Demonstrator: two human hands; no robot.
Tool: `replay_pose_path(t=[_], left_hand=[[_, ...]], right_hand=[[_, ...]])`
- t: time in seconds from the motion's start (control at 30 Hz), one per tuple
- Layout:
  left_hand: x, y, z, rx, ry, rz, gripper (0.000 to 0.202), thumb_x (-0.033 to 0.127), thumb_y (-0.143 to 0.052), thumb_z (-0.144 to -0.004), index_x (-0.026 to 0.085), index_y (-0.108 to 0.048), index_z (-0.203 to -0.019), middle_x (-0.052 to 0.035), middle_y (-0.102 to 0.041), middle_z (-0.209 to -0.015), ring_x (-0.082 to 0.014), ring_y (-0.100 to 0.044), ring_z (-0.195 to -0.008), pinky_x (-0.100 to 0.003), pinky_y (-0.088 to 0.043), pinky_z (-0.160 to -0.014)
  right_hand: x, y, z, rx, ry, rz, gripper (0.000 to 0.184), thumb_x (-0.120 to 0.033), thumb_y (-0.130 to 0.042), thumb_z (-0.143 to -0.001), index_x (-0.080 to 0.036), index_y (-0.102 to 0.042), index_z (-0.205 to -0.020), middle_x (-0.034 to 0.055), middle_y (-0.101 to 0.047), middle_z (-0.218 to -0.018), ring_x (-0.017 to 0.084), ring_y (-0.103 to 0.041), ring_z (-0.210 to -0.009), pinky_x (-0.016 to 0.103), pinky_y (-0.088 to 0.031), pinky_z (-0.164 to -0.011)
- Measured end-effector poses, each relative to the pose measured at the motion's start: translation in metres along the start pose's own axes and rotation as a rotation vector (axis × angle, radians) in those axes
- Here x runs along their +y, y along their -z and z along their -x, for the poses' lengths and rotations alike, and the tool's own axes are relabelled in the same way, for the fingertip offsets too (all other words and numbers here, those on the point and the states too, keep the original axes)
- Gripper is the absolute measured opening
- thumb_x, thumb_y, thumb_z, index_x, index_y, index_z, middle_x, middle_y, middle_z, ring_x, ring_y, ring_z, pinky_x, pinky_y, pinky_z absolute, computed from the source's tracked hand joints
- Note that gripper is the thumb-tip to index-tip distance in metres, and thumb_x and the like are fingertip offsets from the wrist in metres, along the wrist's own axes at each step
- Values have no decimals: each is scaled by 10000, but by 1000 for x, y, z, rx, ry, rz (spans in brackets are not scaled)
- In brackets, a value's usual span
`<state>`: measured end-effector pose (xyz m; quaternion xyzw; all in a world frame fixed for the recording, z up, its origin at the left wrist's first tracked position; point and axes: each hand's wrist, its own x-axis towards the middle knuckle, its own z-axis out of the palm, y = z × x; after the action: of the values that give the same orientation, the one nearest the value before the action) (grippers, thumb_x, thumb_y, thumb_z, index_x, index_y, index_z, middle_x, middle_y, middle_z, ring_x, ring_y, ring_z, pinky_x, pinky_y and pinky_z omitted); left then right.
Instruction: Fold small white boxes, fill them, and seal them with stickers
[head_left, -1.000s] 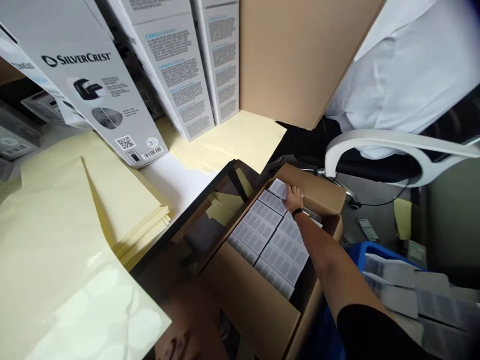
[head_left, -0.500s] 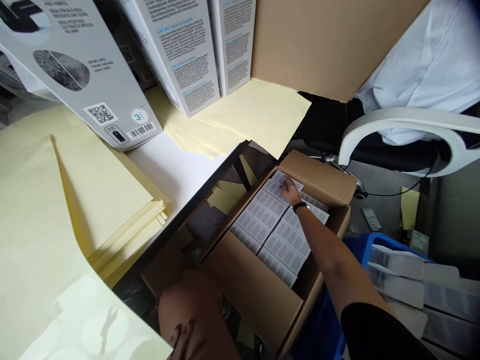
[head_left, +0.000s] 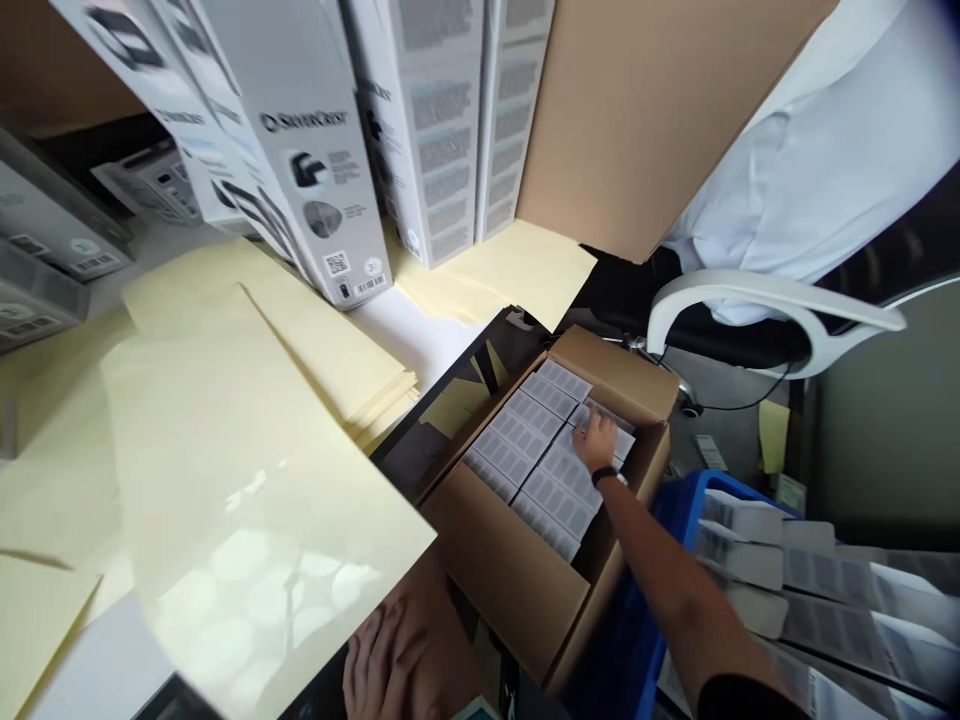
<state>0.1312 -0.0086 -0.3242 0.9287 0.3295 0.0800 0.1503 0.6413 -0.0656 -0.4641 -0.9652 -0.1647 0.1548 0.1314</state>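
My right hand (head_left: 597, 440) reaches down into an open cardboard box (head_left: 510, 575), a dark band around its wrist. Its fingers are bent against a white pack (head_left: 622, 443) in the right-hand row; their tips are partly hidden. The packs (head_left: 525, 417) fill the box in two side-by-side rows, each showing a line of grey rectangles. Low in the view, my left hand (head_left: 379, 660) rests on my leg, fingers laid out and holding nothing. A cream paper sheet (head_left: 262, 480) hangs over the table edge just above it.
A blue crate (head_left: 667, 600) holding translucent packs stands right of the box. Tall printed cartons (head_left: 300, 200) stand on the table beside stacked cream sheets (head_left: 315, 340). A white chair armrest (head_left: 742, 290) is behind, with white cloth (head_left: 817, 180) above it.
My right hand has moved from the back of the left row to the right row. The view has shifted, showing more of the table, and my left hand shows more fully.
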Motion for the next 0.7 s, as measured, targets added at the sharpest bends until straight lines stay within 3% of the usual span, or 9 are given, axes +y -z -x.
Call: replay_pose_path(t=[0.17,0.27,0.37,0.53,0.63,0.7], left_hand=[[13,26,-14,-75,-12,74,436,345,-569,-860,226,-647,-1272,-122,-410,-1565,-350,-294,-1490,-541,-273,-1151],[18,38,-16,-87,25,152,453,336,-544,-898,230,-604,-1334,-98,-347,-1610,-335,-257,-1512,-552,-265,-1164],[19,40,-11,-84,76,235,443,326,-517,-927,243,-588,-1357,-84,-344,-1615,-324,-257,-1518,-588,-266,-1178],[18,32,2,-91,128,397,454,330,-511,-933,282,-576,-1379,-59,-319,-1636,-322,-241,-1537,-621,-272,-1200],[18,31,8,-113,151,502,474,324,-528,-922,296,-573,-1393,-47,-296,-1649,-320,-214,-1553,-629,-203,-1239],[19,34,12,-135,166,571,489,330,-536,-919,302,-568,-1406,-43,-278,-1656,-324,-193,-1560,-635,-148,-1253]], right_hand=[[9,-9,87,-119,127,-35,504,-254,-608,-861,-147,-537,-1348,170,-425,-1500,339,-364,-1432,544,-309,-1182],[17,-5,121,-158,138,-64,492,-358,-606,-906,-142,-533,-1342,145,-513,-1415,299,-455,-1366,544,-363,-1144],[14,2,160,-186,152,-107,418,-466,-625,-908,-153,-625,-1185,117,-619,-1258,251,-568,-1238,501,-444,-1087],[-15,22,212,-142,255,-234,388,-563,-692,-699,-213,-644,-859,66,-679,-867,244,-705,-929,444,-574,-867],[-46,49,215,-16,334,-344,395,-599,-594,-542,-299,-605,-799,49,-639,-752,347,-725,-815,558,-584,-767],[-74,76,211,87,366,-427,384,-611,-522,-530,-330,-576,-786,54,-617,-732,387,-708,-737,613,-577,-715]])
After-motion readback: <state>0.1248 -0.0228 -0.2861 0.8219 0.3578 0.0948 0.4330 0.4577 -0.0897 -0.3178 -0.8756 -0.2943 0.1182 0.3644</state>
